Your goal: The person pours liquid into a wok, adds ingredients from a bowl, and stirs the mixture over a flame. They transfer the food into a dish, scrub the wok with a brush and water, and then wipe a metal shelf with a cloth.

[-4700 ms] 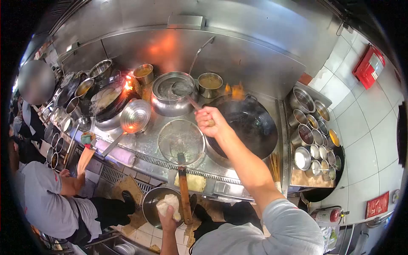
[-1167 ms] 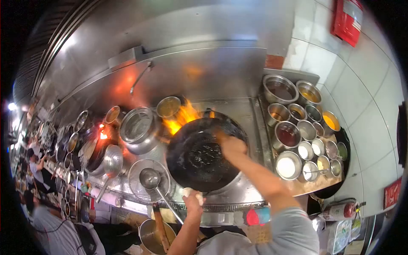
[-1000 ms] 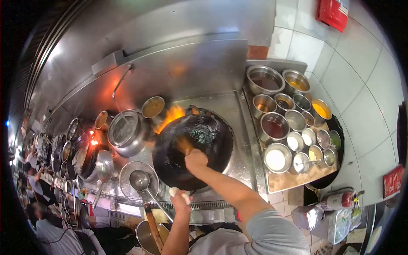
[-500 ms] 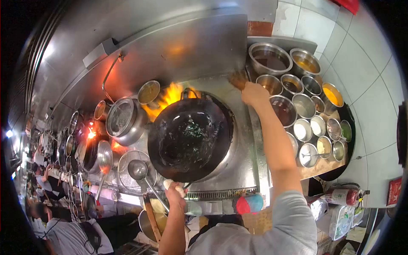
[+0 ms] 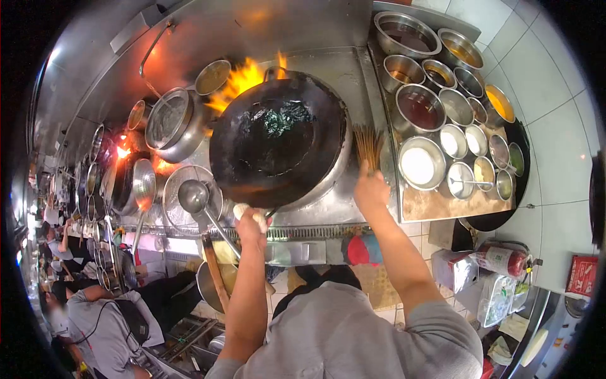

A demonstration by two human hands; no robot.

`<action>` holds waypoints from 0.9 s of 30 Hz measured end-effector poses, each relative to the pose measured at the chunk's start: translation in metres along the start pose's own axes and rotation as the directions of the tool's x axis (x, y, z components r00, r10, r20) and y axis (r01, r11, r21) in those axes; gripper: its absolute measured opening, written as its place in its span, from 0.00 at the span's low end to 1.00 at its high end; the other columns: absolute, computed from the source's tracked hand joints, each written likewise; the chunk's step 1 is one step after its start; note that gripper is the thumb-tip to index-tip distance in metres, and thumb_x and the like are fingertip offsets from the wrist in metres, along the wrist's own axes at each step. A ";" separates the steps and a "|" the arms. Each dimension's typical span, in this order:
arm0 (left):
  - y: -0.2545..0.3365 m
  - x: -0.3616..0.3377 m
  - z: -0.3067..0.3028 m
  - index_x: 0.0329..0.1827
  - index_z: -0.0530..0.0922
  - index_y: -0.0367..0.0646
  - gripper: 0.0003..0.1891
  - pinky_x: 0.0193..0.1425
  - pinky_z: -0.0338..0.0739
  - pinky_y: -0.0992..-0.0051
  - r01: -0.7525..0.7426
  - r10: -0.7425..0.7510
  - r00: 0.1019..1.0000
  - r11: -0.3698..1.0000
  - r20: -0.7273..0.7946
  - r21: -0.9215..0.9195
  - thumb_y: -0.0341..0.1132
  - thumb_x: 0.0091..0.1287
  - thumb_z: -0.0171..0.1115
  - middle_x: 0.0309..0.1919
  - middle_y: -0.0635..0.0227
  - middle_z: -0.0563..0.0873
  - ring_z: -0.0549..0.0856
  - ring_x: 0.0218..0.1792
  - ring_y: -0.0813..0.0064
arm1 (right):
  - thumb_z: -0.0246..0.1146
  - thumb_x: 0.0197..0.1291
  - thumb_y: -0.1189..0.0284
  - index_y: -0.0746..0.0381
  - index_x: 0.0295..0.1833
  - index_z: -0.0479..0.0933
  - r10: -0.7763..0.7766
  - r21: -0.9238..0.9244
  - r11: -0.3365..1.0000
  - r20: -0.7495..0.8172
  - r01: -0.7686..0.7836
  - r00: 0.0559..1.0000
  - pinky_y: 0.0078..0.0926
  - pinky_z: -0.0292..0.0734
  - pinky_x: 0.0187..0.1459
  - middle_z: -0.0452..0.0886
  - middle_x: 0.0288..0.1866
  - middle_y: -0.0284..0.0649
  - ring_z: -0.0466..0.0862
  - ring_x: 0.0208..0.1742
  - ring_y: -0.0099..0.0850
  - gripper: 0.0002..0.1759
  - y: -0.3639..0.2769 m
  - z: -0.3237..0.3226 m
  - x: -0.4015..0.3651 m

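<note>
My left hand (image 5: pixel 251 226) is closed round a pale cloth (image 5: pixel 257 218) at the near rim of the large black wok (image 5: pixel 271 148). The wok is tilted over the burner, with shiny liquid at its far side and flames (image 5: pixel 243 82) behind it. To the wok's right, my right hand (image 5: pixel 372 189) grips the base of a bamboo brush (image 5: pixel 368 146), whose bristles point away from me over the metal stove top.
Bowls of sauces and seasonings (image 5: pixel 420 107) crowd the right side. A ladle (image 5: pixel 193 196) rests on a round strainer (image 5: pixel 173 208) left of the wok. Further left are a lidded pot (image 5: pixel 170 123) and a perforated ladle (image 5: pixel 144 183). A co-worker (image 5: pixel 101 322) is at lower left.
My right hand has come back towards me with the brush, from the far edge of the stove. The wok has tilted, and its liquid has shifted to the far side. The camera view has also shifted.
</note>
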State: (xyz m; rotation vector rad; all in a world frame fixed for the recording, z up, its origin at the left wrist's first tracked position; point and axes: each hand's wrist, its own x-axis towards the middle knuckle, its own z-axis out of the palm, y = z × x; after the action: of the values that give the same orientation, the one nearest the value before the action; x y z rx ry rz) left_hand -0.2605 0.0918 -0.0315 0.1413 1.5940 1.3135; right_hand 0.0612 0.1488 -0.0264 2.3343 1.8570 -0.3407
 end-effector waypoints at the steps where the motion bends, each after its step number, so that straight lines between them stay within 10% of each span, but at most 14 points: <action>1: 0.002 -0.001 0.001 0.46 0.78 0.44 0.08 0.37 0.85 0.61 -0.006 0.006 1.000 1.000 0.005 -0.002 0.35 0.68 0.60 0.40 0.64 0.83 0.85 0.40 0.66 | 0.57 0.70 0.67 0.61 0.84 0.60 -0.037 -0.047 0.998 0.020 0.038 0.999 0.37 0.88 0.45 0.82 0.54 0.59 0.88 0.52 0.45 0.38 0.006 0.008 -0.027; 10: 0.000 -0.018 0.006 0.50 0.77 0.37 0.12 0.26 0.83 0.63 -0.172 0.167 0.972 0.985 -0.166 -0.018 0.27 0.64 0.64 0.38 0.57 0.84 0.86 0.33 0.64 | 0.60 0.72 0.58 0.49 0.81 0.67 -0.079 0.142 0.987 0.059 0.070 0.995 0.51 0.85 0.49 0.84 0.55 0.56 0.89 0.48 0.53 0.33 0.046 -0.023 -0.177; 12: -0.008 -0.011 -0.016 0.60 0.64 0.33 0.27 0.50 0.81 0.60 -0.248 0.251 0.961 0.968 -0.113 0.038 0.29 0.62 0.68 0.49 0.52 0.81 0.84 0.46 0.60 | 0.64 0.69 0.57 0.50 0.79 0.70 -0.074 0.273 0.959 -0.006 0.073 0.997 0.53 0.84 0.51 0.86 0.49 0.60 0.89 0.47 0.58 0.34 0.043 -0.016 -0.186; 16: -0.001 -0.011 -0.057 0.60 0.66 0.32 0.28 0.56 0.78 0.62 -0.320 0.332 0.942 0.931 -0.041 0.173 0.30 0.59 0.68 0.50 0.53 0.81 0.82 0.48 0.62 | 0.63 0.69 0.56 0.54 0.78 0.70 -0.081 0.353 0.935 0.080 0.048 0.993 0.57 0.80 0.57 0.86 0.50 0.63 0.86 0.54 0.62 0.34 0.039 0.010 -0.184; 27: 0.071 -0.059 -0.095 0.56 0.69 0.35 0.24 0.49 0.79 0.65 -0.544 0.592 0.806 0.747 -0.009 0.383 0.29 0.58 0.67 0.42 0.58 0.81 0.82 0.42 0.67 | 0.59 0.78 0.65 0.66 0.79 0.68 -0.042 0.830 0.495 -0.272 0.256 0.961 0.32 0.75 0.65 0.82 0.68 0.57 0.84 0.67 0.42 0.30 0.003 -0.023 -0.233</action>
State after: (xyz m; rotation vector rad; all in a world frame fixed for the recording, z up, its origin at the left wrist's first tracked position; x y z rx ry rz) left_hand -0.3367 0.0193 0.0488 0.8546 1.9896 1.4826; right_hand 0.0161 -0.0658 0.0562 2.8512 2.3733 -1.4050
